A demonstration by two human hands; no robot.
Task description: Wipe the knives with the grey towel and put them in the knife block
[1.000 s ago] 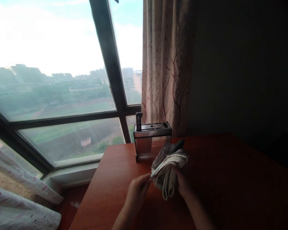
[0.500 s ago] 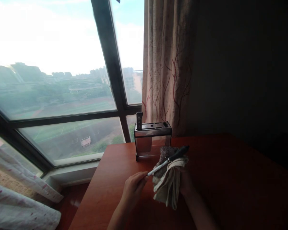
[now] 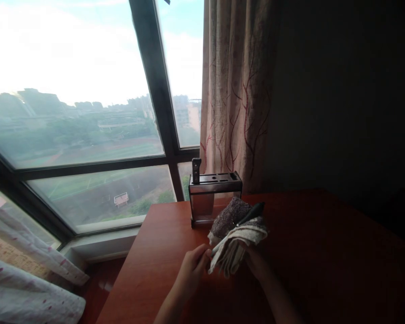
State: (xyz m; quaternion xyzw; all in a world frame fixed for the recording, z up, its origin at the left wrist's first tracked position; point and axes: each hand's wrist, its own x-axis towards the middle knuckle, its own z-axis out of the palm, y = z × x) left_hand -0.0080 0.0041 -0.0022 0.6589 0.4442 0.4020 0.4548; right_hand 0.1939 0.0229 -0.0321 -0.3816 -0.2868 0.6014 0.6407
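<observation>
My left hand [image 3: 195, 265] pinches the tip end of a honing steel [image 3: 254, 212], a pale rod with a black handle that slants up to the right. A folded cloth [image 3: 230, 219], shaggy grey-brown on one side and cream on the other, is wrapped around much of the rod. Behind the cloth, my right hand [image 3: 253, 262] grips it from the right; its fingers are mostly hidden by the folds. Just beyond stands a knife block [image 3: 216, 185] with clear sides, and one knife [image 3: 196, 171] with a dark riveted handle sits in its left slot.
The reddish-brown wooden table [image 3: 148, 256] has its left edge beside a low window sill [image 3: 104, 243]. A patterned curtain [image 3: 236, 99] hangs behind the knife block, and a pale curtain [image 3: 30, 288] is at the lower left. The right side is very dark.
The cloth has moved down and left along the rod, now covering much of the rod's pale length. My right hand has shifted left with it. My left hand stays at the tip.
</observation>
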